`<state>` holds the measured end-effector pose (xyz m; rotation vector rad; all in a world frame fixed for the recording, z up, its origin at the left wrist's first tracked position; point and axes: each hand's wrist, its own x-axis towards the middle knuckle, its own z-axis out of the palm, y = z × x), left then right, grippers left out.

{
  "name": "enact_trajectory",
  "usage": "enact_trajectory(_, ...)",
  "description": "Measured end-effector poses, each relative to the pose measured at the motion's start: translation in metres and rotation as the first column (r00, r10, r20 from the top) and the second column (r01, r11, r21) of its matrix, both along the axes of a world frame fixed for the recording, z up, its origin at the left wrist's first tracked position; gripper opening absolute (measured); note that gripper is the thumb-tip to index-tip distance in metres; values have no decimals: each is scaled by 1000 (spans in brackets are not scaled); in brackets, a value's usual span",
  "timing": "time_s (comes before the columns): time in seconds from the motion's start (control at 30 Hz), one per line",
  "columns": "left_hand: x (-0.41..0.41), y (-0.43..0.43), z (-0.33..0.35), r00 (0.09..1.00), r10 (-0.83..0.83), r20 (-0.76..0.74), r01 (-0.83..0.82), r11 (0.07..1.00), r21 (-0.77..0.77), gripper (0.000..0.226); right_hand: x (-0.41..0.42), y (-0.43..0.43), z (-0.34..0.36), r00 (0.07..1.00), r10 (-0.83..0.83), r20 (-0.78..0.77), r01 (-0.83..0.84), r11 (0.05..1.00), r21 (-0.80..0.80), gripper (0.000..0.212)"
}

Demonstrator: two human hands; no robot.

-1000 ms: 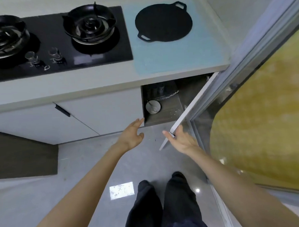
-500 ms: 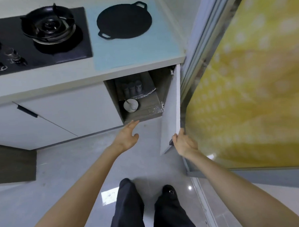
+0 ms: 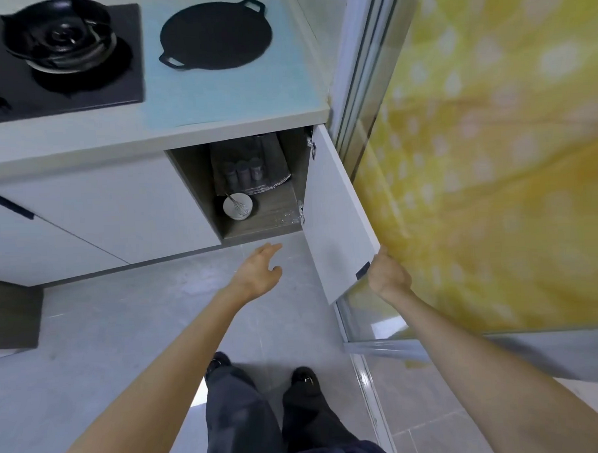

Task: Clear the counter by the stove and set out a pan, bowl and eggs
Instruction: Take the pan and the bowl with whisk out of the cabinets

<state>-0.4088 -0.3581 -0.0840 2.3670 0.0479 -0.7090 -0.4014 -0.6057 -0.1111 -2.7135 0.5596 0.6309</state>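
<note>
A flat black pan (image 3: 216,40) with two loop handles lies on a pale blue mat (image 3: 229,85) on the counter, right of the stove. Below it the cabinet stands wide open. On its lower shelf sits a white bowl (image 3: 237,205) with a wire whisk in it. My right hand (image 3: 388,274) grips the free edge of the white cabinet door (image 3: 338,217) near its dark handle. My left hand (image 3: 258,271) reaches toward the cabinet opening with fingers straight, holding nothing. No eggs are in sight.
A black gas stove (image 3: 60,58) with a burner fills the counter's left. Three dark jars (image 3: 243,172) stand on a foil-lined shelf above the bowl. A yellow patterned glass panel (image 3: 493,156) rises right behind the door. Grey floor tiles and my feet lie below.
My right hand has swung the cabinet door further open to the right, against the yellow panel. My left hand stays stretched out in front of the opening. The view has shifted left.
</note>
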Motion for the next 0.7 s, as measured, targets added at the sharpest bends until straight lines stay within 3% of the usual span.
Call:
enact_trajectory(0.17,8,-12,3,1000,0,5,0,1000,8,55,-3,-6,1,999,-4,49,3,999,33,29)
enact_trajectory(0.33,12,-13,9,999,46,19,-46,999,8,54,-17,9,13,947,65,316,-83,996,43,37)
enact_trajectory(0.4,11,-7,11,996,85,23,-85,996,3,52,-18,18,17,927,120,356,-162,983,89,39)
enact_trajectory(0.6,3,33,9,952,306,-2,-305,951,-37,48,2,57,15,904,413,112,-425,838,343,43)
enact_trajectory(0.7,3,64,2,902,429,-46,-432,900,-64,46,23,85,6,896,443,41,-417,803,425,43)
